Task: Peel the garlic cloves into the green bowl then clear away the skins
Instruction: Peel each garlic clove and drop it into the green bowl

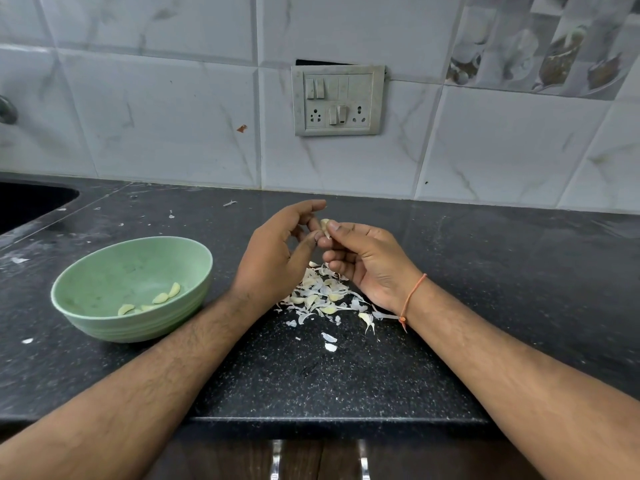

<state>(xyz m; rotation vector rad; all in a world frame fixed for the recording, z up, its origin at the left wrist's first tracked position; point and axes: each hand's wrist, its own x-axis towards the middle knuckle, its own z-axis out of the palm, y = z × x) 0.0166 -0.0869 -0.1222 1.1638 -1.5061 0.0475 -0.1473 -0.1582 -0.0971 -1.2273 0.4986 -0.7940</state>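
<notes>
A garlic clove (325, 226) is pinched between the fingertips of both hands above the black counter. My left hand (273, 258) holds it from the left with thumb and fingers; my right hand (367, 261) pinches it from the right. Below the hands lies a pile of papery skins and cloves (325, 297). The green bowl (104, 271) stands to the left and holds several peeled cloves (161, 297).
Loose bits of skin (329, 342) lie nearer the counter's front edge (311, 419) and scattered toward the back. A dark sink (31, 202) is at the far left. A switch and socket plate (337, 100) sits on the tiled wall.
</notes>
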